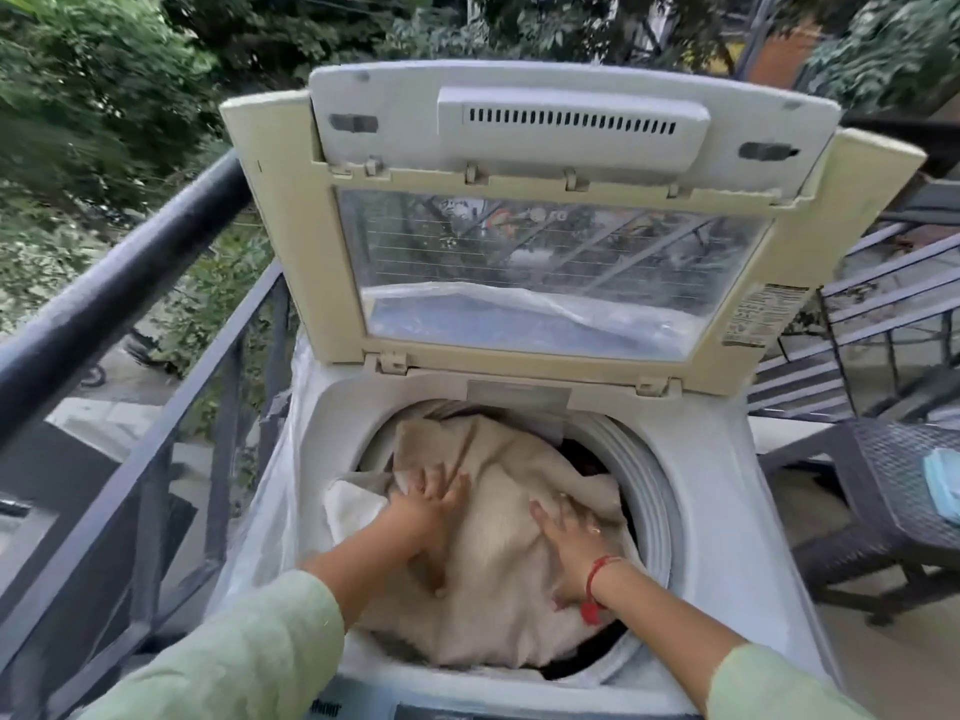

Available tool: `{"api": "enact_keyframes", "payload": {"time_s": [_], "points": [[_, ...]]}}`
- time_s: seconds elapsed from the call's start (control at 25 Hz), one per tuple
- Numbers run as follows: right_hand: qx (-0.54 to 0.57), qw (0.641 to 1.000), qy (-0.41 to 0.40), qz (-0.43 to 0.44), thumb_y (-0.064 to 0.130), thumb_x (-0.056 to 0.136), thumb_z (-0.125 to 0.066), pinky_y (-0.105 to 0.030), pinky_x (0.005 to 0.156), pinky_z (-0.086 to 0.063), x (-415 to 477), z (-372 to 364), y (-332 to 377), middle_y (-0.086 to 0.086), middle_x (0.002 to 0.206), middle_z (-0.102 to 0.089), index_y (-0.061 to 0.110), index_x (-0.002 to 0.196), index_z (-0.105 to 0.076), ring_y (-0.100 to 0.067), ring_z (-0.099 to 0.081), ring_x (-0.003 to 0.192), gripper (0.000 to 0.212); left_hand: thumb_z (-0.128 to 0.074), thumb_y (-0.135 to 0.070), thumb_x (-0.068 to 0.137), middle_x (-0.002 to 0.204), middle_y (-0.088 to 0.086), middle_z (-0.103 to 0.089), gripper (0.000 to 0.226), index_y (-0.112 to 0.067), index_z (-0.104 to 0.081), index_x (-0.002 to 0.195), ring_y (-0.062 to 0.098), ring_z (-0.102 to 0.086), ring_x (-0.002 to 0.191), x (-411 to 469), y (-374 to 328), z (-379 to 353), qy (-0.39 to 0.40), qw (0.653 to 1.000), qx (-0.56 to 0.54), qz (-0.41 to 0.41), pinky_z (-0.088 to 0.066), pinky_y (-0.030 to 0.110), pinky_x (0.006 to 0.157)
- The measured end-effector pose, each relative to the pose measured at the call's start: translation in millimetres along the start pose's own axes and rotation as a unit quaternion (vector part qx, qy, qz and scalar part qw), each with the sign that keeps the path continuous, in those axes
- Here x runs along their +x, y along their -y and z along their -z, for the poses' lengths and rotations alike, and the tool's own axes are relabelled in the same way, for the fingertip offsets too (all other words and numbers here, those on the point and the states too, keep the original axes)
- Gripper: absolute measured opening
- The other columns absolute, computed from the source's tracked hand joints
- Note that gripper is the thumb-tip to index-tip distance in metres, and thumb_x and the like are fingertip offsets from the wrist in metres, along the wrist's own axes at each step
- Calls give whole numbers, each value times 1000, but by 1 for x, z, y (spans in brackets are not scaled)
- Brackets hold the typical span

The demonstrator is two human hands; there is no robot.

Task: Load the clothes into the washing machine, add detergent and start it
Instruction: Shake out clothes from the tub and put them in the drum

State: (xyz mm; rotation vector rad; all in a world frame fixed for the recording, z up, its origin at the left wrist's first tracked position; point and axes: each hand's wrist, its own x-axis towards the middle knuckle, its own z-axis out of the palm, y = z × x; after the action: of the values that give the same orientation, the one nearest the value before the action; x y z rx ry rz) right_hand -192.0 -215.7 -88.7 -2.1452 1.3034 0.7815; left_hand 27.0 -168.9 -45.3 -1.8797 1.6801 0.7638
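Near edge of the opening: left hand [432,509] is lying flat, fingers spread wide, pressing on the large beige fabric cloth [498,579]. Right hand [570,543] is doing likewise, gripping nothing. Cloth is heaping at the mouth of the white top-loading washing machine [711,517], straight beneath both palms, its length running near edge to far edge (so the push probably goes downward). Beyond, the cream windowed lid [306,241] is standing raised.

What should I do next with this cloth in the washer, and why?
Probably press the beige cloth down into the drum. Left hand and right hand both lie flat on it, and it bulges up to the rim, a white piece lapping at the left edge.
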Motion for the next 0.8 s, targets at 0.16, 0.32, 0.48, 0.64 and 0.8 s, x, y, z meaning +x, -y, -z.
{"api": "enact_keyframes", "payload": {"time_s": [0.16, 0.32, 0.48, 0.64, 0.8], "points": [[49, 997, 54, -41, 38, 51, -87, -66, 106, -24, 29, -11, -5, 0, 150, 33, 55, 116, 43, -37, 16, 141, 147, -80, -23, 69, 153, 20, 24, 129, -19, 23, 146, 48, 12, 140, 40, -14, -22, 35, 999, -40, 4, -4, 63, 111], [83, 986, 123, -79, 37, 46, -90, -70, 105, -20, 60, -26, -4, -5, 147, 38, 50, 114, 48, -38, 20, 140, 154, -68, -12, 80, 152, 22, 25, 111, -19, 21, 147, 44, 14, 141, 75, -24, -32, 37, 997, -63, 26, 0, 64, 109], [119, 982, 108, -103, 32, 47, -90, -71, 104, -14, 75, -39, 0, -2, 143, 44, 54, 102, 53, -39, 20, 140, 155, -81, -18, 64, 153, 21, 23, 130, -26, 20, 147, 46, 12, 141, 97, -9, -56, 12, 993, -121, -3, -3, 56, 113], [125, 984, 77, -100, 28, 65, -82, -71, 102, -23, 72, -47, -1, 3, 143, 45, 56, 113, 46, -40, 15, 141, 140, -89, -35, 46, 154, 18, 18, 142, -36, 12, 147, 40, 11, 141, 95, 10, -62, -1, 990, -140, -35, -8, 55, 114], [89, 989, 102, -67, 42, 44, -88, -64, 107, -24, 60, -37, -3, 2, 137, 51, 51, 116, 48, -38, 16, 141, 154, -88, -41, 49, 154, 19, 16, 142, -33, 14, 147, 41, 3, 143, 79, 2, -42, 30, 996, -84, -20, -13, 55, 114]]}}
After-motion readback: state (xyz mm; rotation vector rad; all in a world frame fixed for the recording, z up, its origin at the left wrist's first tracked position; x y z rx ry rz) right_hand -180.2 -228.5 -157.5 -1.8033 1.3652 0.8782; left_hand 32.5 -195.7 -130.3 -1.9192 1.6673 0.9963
